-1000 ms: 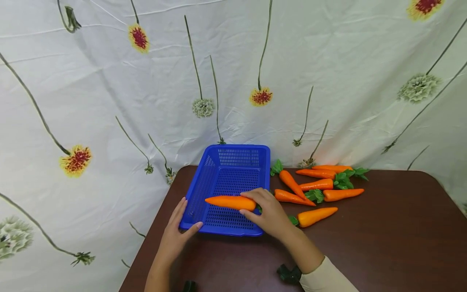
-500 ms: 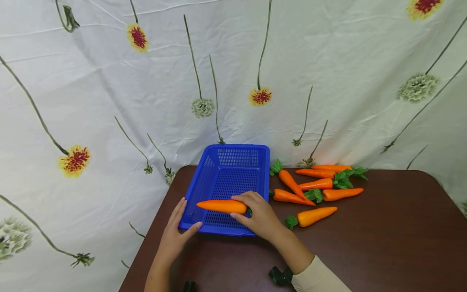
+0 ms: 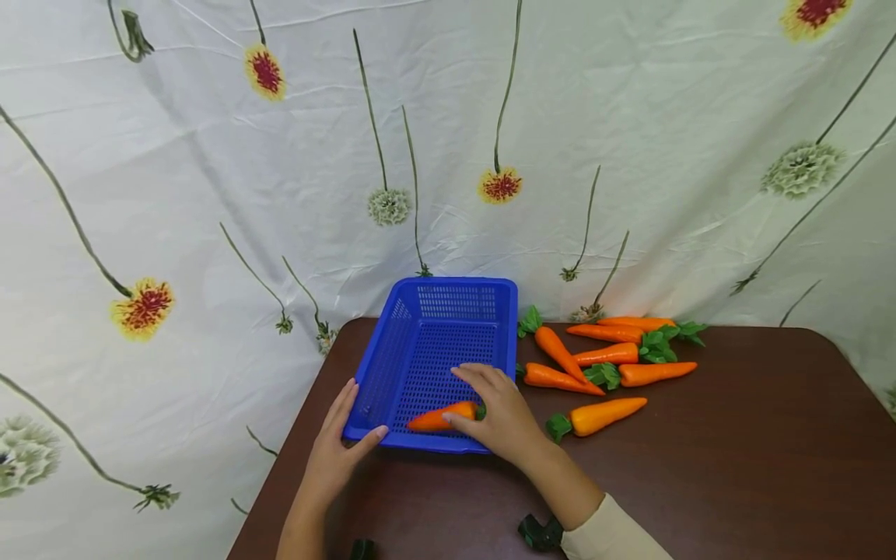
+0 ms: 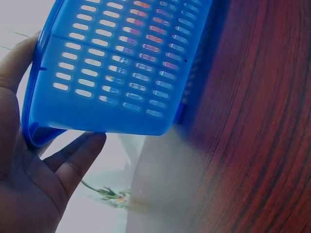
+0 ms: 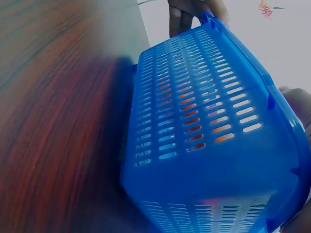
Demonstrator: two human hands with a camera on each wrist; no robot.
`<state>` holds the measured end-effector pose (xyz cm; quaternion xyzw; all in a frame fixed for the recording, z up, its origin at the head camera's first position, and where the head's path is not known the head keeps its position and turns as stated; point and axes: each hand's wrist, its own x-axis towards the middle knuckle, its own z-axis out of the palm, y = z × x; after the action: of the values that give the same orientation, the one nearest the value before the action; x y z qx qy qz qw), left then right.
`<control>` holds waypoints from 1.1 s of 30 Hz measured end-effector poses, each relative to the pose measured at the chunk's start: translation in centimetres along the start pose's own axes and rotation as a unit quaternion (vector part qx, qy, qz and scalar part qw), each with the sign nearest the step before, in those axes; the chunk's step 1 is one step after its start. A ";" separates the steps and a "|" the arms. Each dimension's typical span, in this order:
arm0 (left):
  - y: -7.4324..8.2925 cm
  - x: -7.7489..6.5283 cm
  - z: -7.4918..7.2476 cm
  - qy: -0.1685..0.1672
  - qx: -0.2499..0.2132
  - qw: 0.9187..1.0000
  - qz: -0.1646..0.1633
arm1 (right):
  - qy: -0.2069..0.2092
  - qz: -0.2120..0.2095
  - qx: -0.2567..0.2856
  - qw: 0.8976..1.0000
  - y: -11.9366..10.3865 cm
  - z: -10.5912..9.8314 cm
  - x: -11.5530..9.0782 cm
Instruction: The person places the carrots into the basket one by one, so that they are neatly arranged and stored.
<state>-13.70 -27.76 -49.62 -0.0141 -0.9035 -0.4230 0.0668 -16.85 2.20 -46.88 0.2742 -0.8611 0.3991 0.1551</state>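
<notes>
An orange carrot (image 3: 430,420) with green leaves lies in the near end of the blue plastic basket (image 3: 458,299); its orange shows through the slots in the right wrist view. Over it, inside the basket, is my right hand (image 3: 504,412), thumb and fingers spread apart, the thumb overlapping the carrot in the head view. My left hand (image 3: 334,451) holds the basket's near left corner, thumb over the front rim and fingers along the left side. In the left wrist view that hand (image 4: 29,179) sits around the basket's rim (image 4: 33,97).
Several more carrots (image 3: 556,351) with green leaves lie to the basket's right, one yellower carrot (image 3: 607,416) nearest me. The dark brown table (image 3: 735,451) ends at a flower-printed white cloth (image 3: 630,117). A black device (image 3: 540,533) is at my right wrist.
My right hand moved left with the carrot, then let go; the carrot dropped to the basket floor and my fingers spread. My left hand has stayed on the corner.
</notes>
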 end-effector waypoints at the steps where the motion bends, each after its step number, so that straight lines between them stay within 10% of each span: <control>1: 0.0 0.0 0.0 0.001 0.000 1.000 0.001 | 0.003 0.000 -0.004 1.000 0.0 0.0 -0.1; 33: 0.1 0.1 0.0 0.001 -0.014 1.000 0.002 | 0.092 0.089 0.013 0.992 3.1 -3.7 -3.7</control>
<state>-13.76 -27.68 -49.58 -0.0168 -0.8975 -0.4353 0.0686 -15.59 7.95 -48.22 0.1601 -0.8590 0.4457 0.1943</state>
